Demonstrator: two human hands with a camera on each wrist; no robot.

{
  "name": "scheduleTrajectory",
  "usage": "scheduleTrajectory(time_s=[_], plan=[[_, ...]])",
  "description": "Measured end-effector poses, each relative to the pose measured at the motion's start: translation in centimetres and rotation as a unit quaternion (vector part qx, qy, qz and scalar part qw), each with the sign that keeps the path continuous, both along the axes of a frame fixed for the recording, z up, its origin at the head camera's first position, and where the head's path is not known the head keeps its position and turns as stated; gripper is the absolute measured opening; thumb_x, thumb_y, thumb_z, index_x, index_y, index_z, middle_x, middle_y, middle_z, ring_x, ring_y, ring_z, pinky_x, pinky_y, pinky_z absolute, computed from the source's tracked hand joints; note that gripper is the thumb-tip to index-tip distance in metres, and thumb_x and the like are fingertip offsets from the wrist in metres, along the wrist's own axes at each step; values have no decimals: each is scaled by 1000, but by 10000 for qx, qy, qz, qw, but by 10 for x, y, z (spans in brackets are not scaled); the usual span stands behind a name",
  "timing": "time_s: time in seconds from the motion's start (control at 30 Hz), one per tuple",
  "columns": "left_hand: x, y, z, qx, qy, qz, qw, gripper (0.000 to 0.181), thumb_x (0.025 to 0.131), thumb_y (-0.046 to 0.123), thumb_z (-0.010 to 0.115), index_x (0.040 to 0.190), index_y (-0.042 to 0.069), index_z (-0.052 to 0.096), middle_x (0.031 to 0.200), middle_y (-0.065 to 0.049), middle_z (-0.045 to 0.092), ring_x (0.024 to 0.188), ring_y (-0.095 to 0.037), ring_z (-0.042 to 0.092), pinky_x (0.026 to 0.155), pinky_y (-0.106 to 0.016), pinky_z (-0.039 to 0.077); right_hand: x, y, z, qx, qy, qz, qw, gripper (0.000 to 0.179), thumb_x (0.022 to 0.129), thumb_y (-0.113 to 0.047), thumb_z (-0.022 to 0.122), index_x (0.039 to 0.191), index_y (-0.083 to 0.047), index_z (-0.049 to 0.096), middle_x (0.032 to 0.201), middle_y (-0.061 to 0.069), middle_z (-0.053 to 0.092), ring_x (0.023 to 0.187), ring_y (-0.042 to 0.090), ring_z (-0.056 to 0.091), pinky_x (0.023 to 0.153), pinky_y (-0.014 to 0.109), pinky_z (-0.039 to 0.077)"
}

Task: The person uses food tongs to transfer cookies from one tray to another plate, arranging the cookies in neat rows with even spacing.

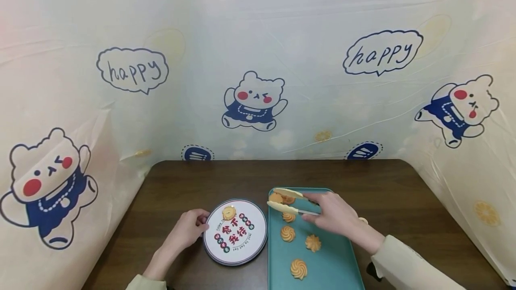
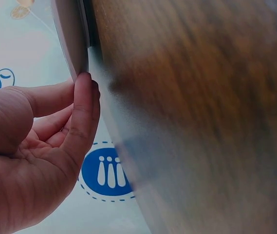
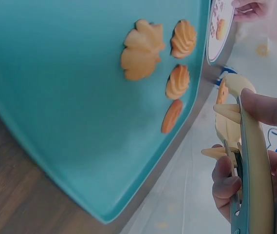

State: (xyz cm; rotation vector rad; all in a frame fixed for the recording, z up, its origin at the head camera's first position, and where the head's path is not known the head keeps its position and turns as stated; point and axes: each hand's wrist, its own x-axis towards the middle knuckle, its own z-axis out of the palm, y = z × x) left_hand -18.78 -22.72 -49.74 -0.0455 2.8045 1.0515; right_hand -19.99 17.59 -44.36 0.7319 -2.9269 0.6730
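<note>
Brown table [image 1: 181,178], cropped tray [image 1: 334,258], tongs [image 3: 257,170] part-hiding cookie [image 3: 222,92]

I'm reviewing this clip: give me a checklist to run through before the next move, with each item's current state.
1. Tongs held in the right hand: ok.
2. Cookie between the tong tips: ok.
3. Firmness of that grip: cannot tell.
4. Plate steadied: ok, the left hand pinches its rim.
5. Room on the plate: ok, one piped cookie sits towards its far side.
6. Tong tips over the plate: not ok, they are at the tray's far left corner.
</note>
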Motion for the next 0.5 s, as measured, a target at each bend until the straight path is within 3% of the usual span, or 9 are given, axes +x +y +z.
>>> scheduleTrajectory(time_s=[0.07, 0.27, 0.37, 0.5], plan=[[0, 0, 0, 28, 41, -25, 10000, 27, 89, -4, 70, 115, -7, 65, 86, -6, 60, 75, -18, 56, 61, -30, 54, -2, -6, 0, -12, 10, 31, 10000, 56, 84, -34, 81, 132, -9, 65, 114, 9, 72, 90, 21, 70, 76, 41, 55], [1, 0, 1, 43, 113, -78, 9999, 27, 89, -5, 69, 115, -7, 65, 86, -6, 60, 75, -18, 56, 61, -30, 54, -7, -24, -3, -13, -89, 103, 9999, 57, 84, -33, 81, 132, -7, 64, 111, 10, 72, 77, 16, 66, 62, 31, 48], [1, 0, 1, 55, 113, -76, 9999, 27, 89, -5, 70, 115, -7, 65, 86, -6, 60, 75, -17, 56, 61, -30, 54, -8, -32, -5, -44, -188, 179, 9997, 57, 85, -33, 80, 133, -7, 64, 113, 11, 72, 74, 12, 65, 60, 30, 48], [1, 0, 1, 85, 83, -57, 9999, 27, 89, -4, 70, 115, -7, 65, 86, -6, 60, 75, -17, 56, 62, -30, 55, -10, -41, -10, -82, -199, 310, 9993, 56, 85, -33, 80, 131, -6, 64, 112, 10, 72, 81, 19, 69, 66, 36, 54]])
